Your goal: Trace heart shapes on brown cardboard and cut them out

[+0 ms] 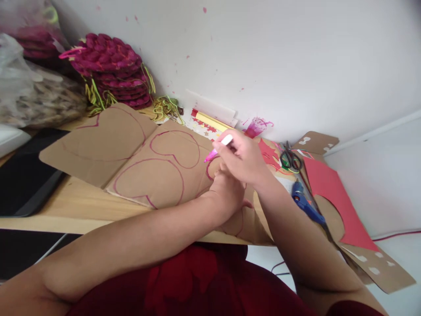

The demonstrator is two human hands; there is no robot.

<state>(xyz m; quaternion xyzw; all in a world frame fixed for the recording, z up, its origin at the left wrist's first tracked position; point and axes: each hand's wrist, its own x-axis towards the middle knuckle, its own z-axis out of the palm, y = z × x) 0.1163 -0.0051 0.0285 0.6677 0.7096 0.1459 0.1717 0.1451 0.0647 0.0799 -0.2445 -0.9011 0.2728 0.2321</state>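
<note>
right hand (245, 156) pinches pink marker (212, 154) (white end up), long axis slanting, tip lower-left of that hand toward cardboard (164, 171) on the bench (82, 197); left hand (228, 189) rests just below, on the cardboard, partly hidden, can't tell its grip.
</note>
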